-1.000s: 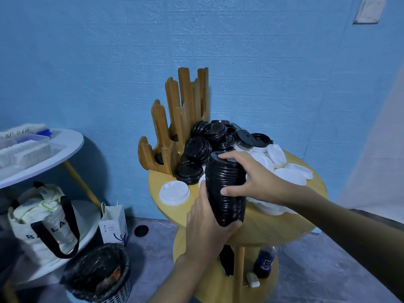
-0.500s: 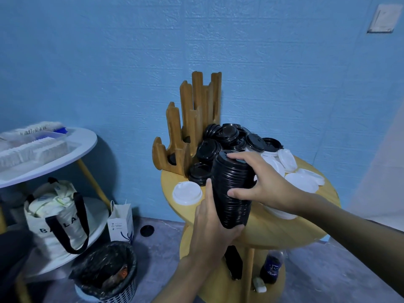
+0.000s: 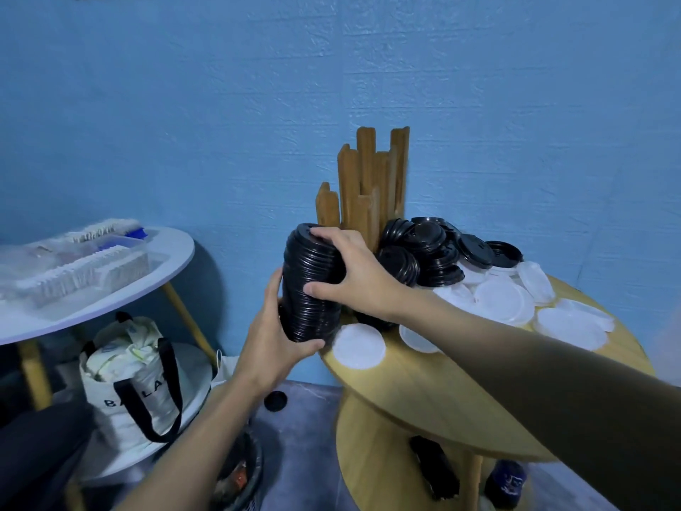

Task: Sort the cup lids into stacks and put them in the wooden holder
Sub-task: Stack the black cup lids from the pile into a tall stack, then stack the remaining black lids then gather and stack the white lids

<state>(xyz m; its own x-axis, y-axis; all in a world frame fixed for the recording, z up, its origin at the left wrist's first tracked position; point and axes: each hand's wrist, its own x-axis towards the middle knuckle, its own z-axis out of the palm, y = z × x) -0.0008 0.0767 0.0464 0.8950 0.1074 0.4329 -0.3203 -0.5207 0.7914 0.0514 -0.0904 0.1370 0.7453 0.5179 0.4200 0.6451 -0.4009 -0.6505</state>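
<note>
Behind everything, a big blue wall filled the back of the room. In front of it, on the right, stood a round wooden table with a second round shelf low down under its top. On the left stood a white round table. A white bag with black straps sat on the shelf under it. The floor was grey.

Near the back left edge of the wooden table stood the wooden holder, its tall posts pointing straight up. A tall stack of black lids was held just in front of the holder's left side, at the left edge of the table. The stack stood almost straight up, its long way running top to bottom, with the top lid facing up. I could not tell if its bottom end touched the table.

The right hand gripped the upper half of the stack, fingers over the top and thumb across the front. The left hand cupped the bottom end, fingers curled under it and thumb up the left side.

A heap of loose black lids lay just right of the holder. White lids were spread over the right side of the table. One single white lid lay flat by the left edge, just beside the stack's bottom. A dark bottle stood on the low shelf. One small black lid lay on the floor between the two tables.
</note>
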